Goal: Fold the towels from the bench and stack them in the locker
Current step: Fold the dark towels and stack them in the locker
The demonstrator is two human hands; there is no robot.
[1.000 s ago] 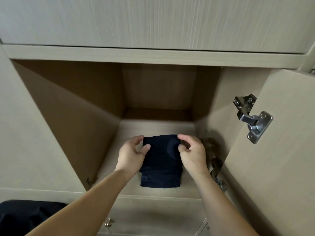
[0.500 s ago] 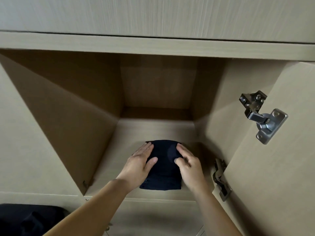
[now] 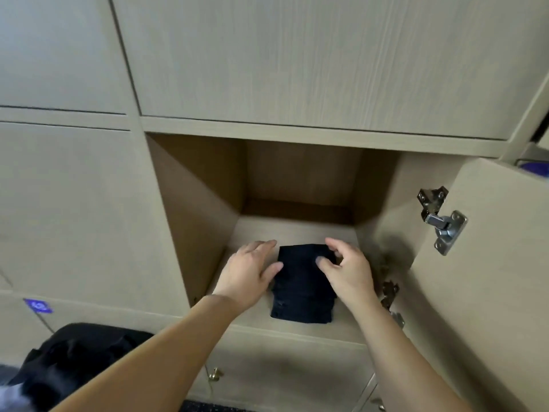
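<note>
A small stack of folded dark towels (image 3: 303, 286) lies on the floor of the open locker (image 3: 297, 228), near its front edge. My left hand (image 3: 249, 272) hovers at the stack's left side with fingers straight, the thumb at the towel's edge. Over the stack's right edge is my right hand (image 3: 349, 270), fingers loosely curled, the thumb tip touching the top towel. Neither hand grips the cloth. A heap of dark unfolded towels (image 3: 74, 364) sits at the lower left.
The locker door (image 3: 490, 307) stands open at the right, with metal hinges (image 3: 442, 221) on its inner face. Closed locker doors surround the opening. A small brass knob (image 3: 215, 374) sits on the door below.
Both hands were pressing flat on the top towel; now they have lifted and spread to its sides. The view has pulled back from the locker.
</note>
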